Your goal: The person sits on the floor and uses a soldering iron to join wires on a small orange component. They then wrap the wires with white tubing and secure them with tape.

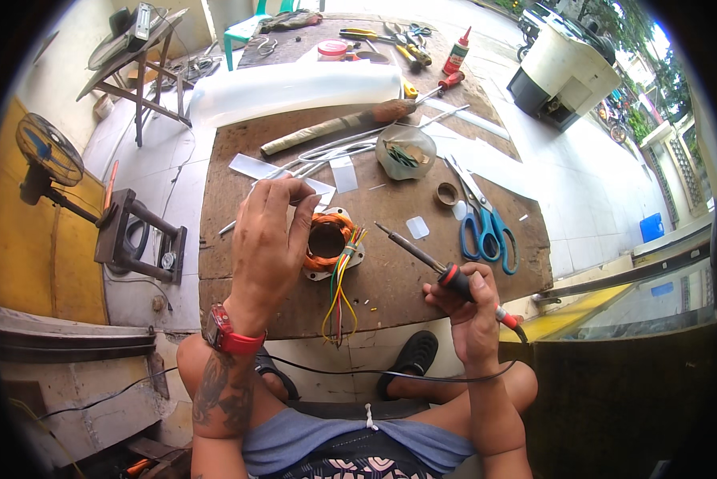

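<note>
My left hand, with a red watch on its wrist, is raised beside a motor stator with orange windings and a metal flange. Its thumb and index finger are pressed together; whatever is between them is too small to make out. A bundle of colored wires hangs from the stator toward the table's front edge. My right hand grips a black and red soldering iron by its handle, the tip pointing up-left toward the stator, apart from it. Blue scissors lie just beyond the iron.
The wooden table also bears a white plastic roll, a wrapped stick, a cup of small pieces, tape, pliers and a glue bottle. A fan and metal stand stand left; a white machine stands back right.
</note>
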The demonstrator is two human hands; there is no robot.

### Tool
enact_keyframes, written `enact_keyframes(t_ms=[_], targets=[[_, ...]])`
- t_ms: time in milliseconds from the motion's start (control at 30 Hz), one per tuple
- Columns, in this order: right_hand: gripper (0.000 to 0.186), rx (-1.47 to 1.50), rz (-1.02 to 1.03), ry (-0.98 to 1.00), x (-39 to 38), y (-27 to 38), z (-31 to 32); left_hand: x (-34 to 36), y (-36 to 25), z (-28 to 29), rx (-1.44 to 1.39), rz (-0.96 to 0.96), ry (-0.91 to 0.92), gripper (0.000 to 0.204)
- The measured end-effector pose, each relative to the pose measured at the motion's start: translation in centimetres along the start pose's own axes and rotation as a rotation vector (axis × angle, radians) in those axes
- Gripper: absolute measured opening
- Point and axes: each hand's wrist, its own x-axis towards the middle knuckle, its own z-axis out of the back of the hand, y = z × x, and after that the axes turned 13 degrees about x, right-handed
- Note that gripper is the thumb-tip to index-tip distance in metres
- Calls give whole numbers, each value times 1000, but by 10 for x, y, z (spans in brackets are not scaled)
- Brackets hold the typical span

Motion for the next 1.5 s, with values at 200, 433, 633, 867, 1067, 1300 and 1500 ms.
enact_keyframes(t_ms=[200,433,633,867,1067,1300,1500], targets=[[33,-6,-9,-15,-1,1,1,-4,-5,-8,-15,-170,8,15],[32,-23,-21,18,-2,2,1,-8,-13,-6,-73,-139,129,15],[31,-28,-20,31,-3,2,1,-11,-21,-11,20,-232,110,13],[31,-36,-21,27,-2,2,1,-12,-22,-12,11,-226,127,15],[37,3,-14,-11,-3,3,-2,-8,-17,-8,-4,-104,56,14],[35,1,2,-7,-2,2,-3,3,14,4,158,59,-124,13],[34,0,12,-12,-2,0,1,-6,37,-10,306,76,97,16]])
